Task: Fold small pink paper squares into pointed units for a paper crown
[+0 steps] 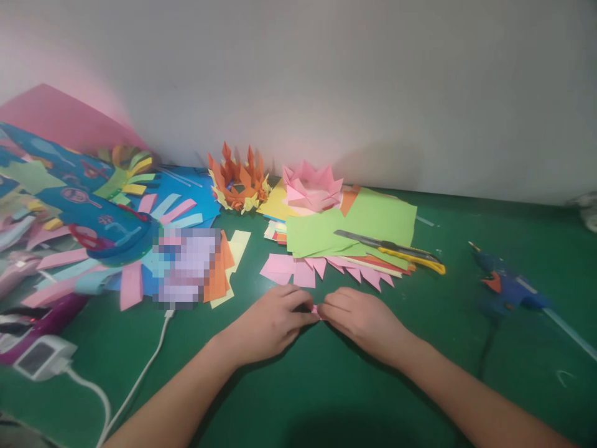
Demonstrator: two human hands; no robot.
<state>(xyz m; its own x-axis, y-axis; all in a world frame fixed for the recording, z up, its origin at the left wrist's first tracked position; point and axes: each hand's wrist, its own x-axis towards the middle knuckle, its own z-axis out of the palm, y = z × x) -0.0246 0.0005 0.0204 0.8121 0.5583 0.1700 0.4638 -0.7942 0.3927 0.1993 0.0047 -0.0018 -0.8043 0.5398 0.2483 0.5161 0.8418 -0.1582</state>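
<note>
Between my fingertips is a small piece of pink paper [317,312], mostly hidden by both hands, just above or on the green table. My left hand [275,317] pinches it from the left. My right hand [357,320] is closed on its other side, fingers pressed together. Just beyond my hands lie a row of pink paper squares and triangles [305,275], partly under a stack of light green sheets [347,230]. A yellow utility knife [410,252] rests on that stack with its blade out.
An orange and yellow folded paper crown [240,180] and a pink one [312,186] stand near the wall. A blue glue gun [508,286] lies right. Left are a blue cone hat [116,233], orange paper [217,274], a white charger [44,358] and its cable [153,364].
</note>
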